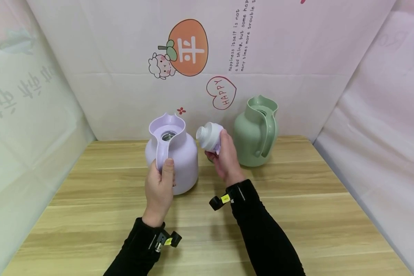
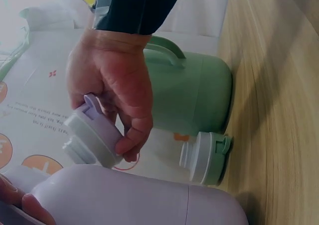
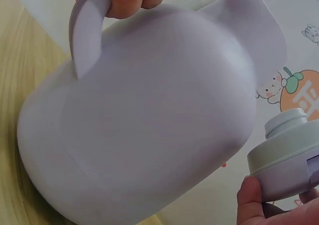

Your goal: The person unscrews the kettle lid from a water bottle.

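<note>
My left hand grips the handle of a lavender thermos jug, which stands on the table. The jug's round mouth is uncovered and faces up. In my right hand is a white and lavender stopper lid, held in the air just right of the jug, its white threaded end tilted toward the jug. The right wrist view shows the same lid pinched by fingers and thumb, apart from the jug. Seen in the left wrist view, a green and white stopper lid sits on the table; in the head view my right hand mostly hides it.
A green thermos jug stands to the right, its mouth uncovered and its handle toward me. The wooden table meets a printed cloth backdrop just behind the jugs. More cloth hangs at both sides.
</note>
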A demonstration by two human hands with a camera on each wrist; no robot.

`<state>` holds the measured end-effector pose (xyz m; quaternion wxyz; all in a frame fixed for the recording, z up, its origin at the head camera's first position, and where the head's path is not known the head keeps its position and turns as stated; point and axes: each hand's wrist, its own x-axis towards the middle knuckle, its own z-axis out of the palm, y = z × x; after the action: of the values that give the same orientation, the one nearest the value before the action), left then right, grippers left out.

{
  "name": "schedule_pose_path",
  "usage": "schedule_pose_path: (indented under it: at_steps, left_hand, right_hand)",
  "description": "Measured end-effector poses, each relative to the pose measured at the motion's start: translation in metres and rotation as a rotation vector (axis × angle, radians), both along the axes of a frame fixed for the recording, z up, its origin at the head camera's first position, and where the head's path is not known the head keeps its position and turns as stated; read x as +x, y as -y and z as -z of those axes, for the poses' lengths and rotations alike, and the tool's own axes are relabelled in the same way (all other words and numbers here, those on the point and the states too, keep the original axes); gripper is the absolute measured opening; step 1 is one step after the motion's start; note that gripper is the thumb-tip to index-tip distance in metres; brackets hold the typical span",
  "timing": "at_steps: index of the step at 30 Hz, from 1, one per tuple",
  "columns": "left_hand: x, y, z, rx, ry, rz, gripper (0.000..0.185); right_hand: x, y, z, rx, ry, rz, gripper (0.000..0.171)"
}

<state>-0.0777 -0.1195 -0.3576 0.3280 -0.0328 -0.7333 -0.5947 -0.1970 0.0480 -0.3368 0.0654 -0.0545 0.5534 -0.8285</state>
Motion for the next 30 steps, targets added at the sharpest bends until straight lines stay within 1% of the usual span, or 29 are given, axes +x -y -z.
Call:
schedule_pose_path:
  at_steps: [3,8,16,23,25,30]
  left_hand:
    - [0.0,0.001,0.0,0.001,0.004,-0.005,0.024]
    - [-0.001,0.002,0.001,-0.007,0.015,-0.015,0.025]
    - [-0.002,0.006,0.002,-0.009,0.03,-0.028,0.025]
    - [-0.003,0.01,0.001,-0.019,0.03,-0.037,0.026]
    - [-0.004,0.011,0.001,-0.021,0.036,-0.045,0.026]
    - [-0.004,0.012,0.0,-0.028,0.039,-0.059,0.026]
  right_hand:
    - [0.0,0.0,0.007,-0.053,0.029,-0.012,0.044]
    - [0.001,0.0,0.016,-0.129,0.075,-0.004,0.043]
    - [0.005,-0.001,0.03,-0.185,0.15,-0.029,0.048]
    - [0.008,-0.001,0.043,-0.243,0.245,-0.027,0.049]
    - [0.009,-0.001,0.047,-0.25,0.26,-0.033,0.05]
    - [0.01,-0.002,0.053,-0.267,0.257,-0.081,0.052]
